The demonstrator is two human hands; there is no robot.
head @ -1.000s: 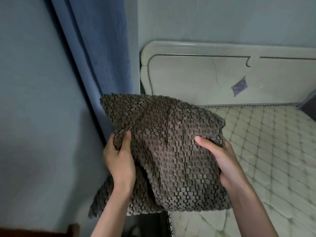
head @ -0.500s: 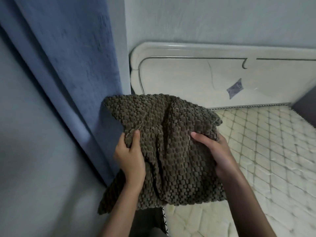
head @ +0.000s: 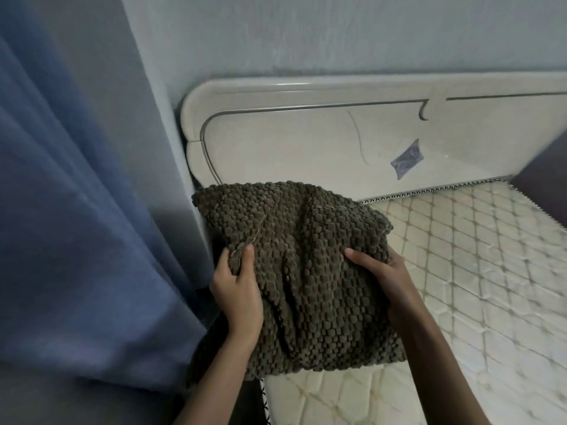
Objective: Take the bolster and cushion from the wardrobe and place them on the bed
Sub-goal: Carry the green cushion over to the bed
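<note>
Both hands hold a dark olive-brown cushion (head: 306, 271) with a bobbled weave, which fills the centre of the frame. The left hand (head: 237, 294), at centre left, grips the cushion's left edge: its thumb and a finger pinch a bunched fold of the fabric, with the rest of the fingers curled behind the cloth. The right hand (head: 385, 279), right of centre, clasps the cushion's right side, thumb pressed across the front face and the other fingers wrapped round behind and hidden. The cushion hangs limp and creased between them, its upper edge in front of the lower left part of the headboard (head: 306, 142) and its lower right corner over the near edge of the bed (head: 475, 271). Whether it touches the bare quilted mattress cannot be told.

The cream headboard stretches across the upper right of the frame, with a small bluish-grey patch (head: 407, 158) stuck on its panel. A blue curtain (head: 76, 210) fills the left side, just beside the cushion's left edge. A pale wall (head: 337, 35) runs along the top.
</note>
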